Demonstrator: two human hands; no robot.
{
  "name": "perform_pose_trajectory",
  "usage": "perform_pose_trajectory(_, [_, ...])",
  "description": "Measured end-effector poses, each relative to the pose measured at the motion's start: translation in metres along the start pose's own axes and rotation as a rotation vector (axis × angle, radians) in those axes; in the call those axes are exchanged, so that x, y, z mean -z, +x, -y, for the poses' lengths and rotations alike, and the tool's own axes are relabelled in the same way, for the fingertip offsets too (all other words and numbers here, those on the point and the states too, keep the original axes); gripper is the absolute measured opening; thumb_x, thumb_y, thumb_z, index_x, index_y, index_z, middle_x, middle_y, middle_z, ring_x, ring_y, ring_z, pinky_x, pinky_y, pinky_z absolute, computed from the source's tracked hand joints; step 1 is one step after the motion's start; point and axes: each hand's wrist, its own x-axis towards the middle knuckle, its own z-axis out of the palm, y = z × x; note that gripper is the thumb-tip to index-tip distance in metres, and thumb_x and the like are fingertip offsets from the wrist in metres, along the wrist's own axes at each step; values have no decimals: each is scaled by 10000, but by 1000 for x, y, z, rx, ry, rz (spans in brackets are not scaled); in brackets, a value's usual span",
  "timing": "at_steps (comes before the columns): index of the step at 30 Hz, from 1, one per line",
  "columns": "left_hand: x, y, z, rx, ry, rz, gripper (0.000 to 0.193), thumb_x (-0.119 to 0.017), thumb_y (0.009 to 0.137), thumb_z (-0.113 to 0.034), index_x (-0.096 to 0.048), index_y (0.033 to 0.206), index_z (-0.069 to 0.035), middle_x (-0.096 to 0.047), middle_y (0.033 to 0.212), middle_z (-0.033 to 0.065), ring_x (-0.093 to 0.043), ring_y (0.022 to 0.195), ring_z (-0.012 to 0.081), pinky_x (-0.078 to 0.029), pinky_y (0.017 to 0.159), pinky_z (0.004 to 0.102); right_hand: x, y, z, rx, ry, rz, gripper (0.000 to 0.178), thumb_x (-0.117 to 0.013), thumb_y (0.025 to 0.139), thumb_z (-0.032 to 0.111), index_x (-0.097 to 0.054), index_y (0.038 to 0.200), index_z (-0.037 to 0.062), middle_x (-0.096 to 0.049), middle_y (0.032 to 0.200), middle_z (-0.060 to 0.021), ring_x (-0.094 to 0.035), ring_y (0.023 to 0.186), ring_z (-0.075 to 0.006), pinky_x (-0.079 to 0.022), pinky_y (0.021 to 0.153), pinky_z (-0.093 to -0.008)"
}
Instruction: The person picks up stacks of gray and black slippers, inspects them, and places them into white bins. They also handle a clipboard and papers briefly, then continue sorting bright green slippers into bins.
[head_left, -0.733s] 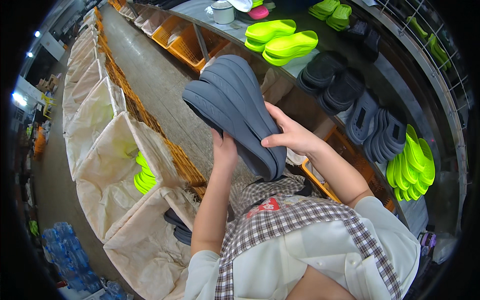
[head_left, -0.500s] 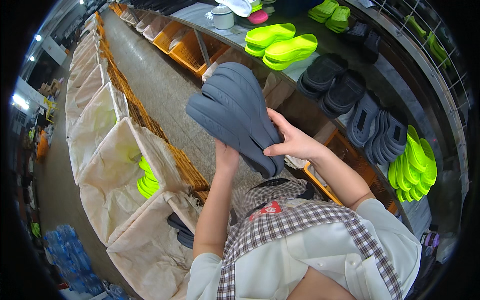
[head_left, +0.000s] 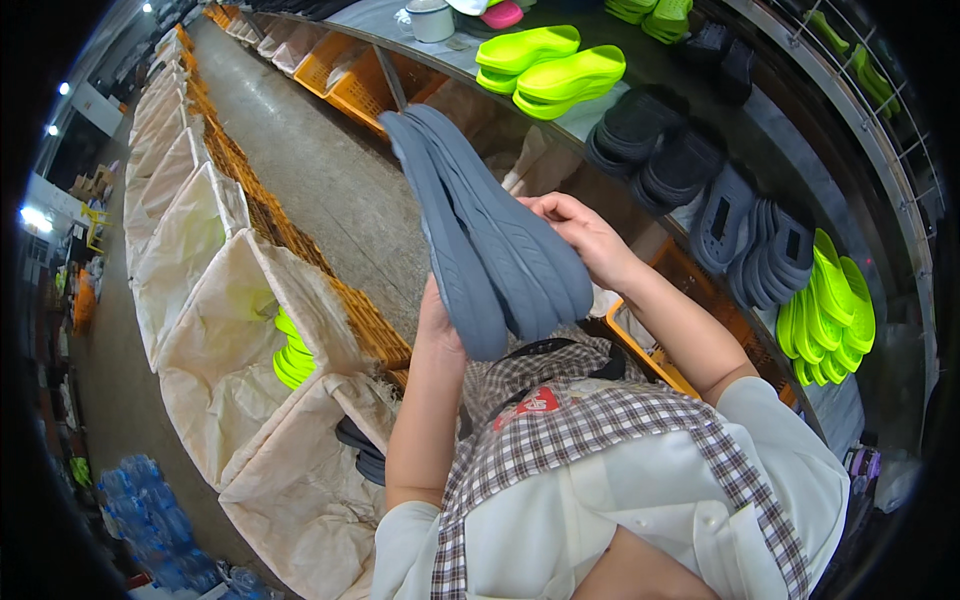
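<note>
Holding the grey shoe soles (head_left: 530,255) up between both sets of fingers: gripping from beneath with the left hand (head_left: 445,322), tips hidden, and curling the right hand (head_left: 585,237) closed on the facing edge. Turned end for end since a moment ago, with broad rounded ends now just below the fingers, by the checked apron (head_left: 570,440), and narrower ends beyond them. Presenting, by that turn, the opposite ends at close range.

Cannot see fingertips of the left hand (head_left: 442,318) behind grey, curved foam soles (head_left: 507,240); find neon-green moulded footwear (head_left: 667,21) cropped at one o'clock.
</note>
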Motion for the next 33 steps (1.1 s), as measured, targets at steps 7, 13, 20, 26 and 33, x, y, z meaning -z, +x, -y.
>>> perform_pose_trajectory(7, [3,-7,3,-58,17,-145,375,-421,965,-218,-392,1268,1,-535,1184,154,-590,1020,273,-538,843,408,-16,-25,-2,-103,283,-22,474,-529,879,381,-419,1193,45,-471,1162,-90,-488,1083,-150,-430,922,-313])
perform_pose_trajectory(13, [-17,-19,12,-97,-29,-126,356,-439,952,-224,-465,1211,19,-594,1074,154,-622,943,259,-558,787,391,-15,-29,3,-34,323,-54,640,-541,813,326,-336,1335,18,-426,1284,-152,-459,1166,-219,-409,958,-345])
perform_pose_trajectory(20, [-23,-17,13,-33,86,-202,323,-419,947,-201,-523,1140,38,-614,1028,158,-642,882,235,-569,728,358,-24,-42,-2,-27,290,-38,734,-559,788,311,-278,1397,11,-353,1385,-158,-373,1263,-236,-307,1043,-368])
perform_pose_trajectory(26, [-33,-24,15,7,23,-252,382,-416,948,-248,-497,1179,46,-602,1070,162,-639,902,245,-562,757,344,-22,-45,-12,-32,331,-65,750,-569,766,300,-280,1396,13,-355,1384,-159,-370,1266,-238,-309,1043,-369])
perform_pose_trajectory(33, [-31,-21,18,52,175,-177,384,-425,945,-255,-499,1174,44,-604,1066,156,-640,908,240,-569,748,340,-25,-53,-21,-8,317,-64,760,-569,758,291,-267,1399,16,-335,1393,-154,-355,1276,-243,-286,1056,-361])
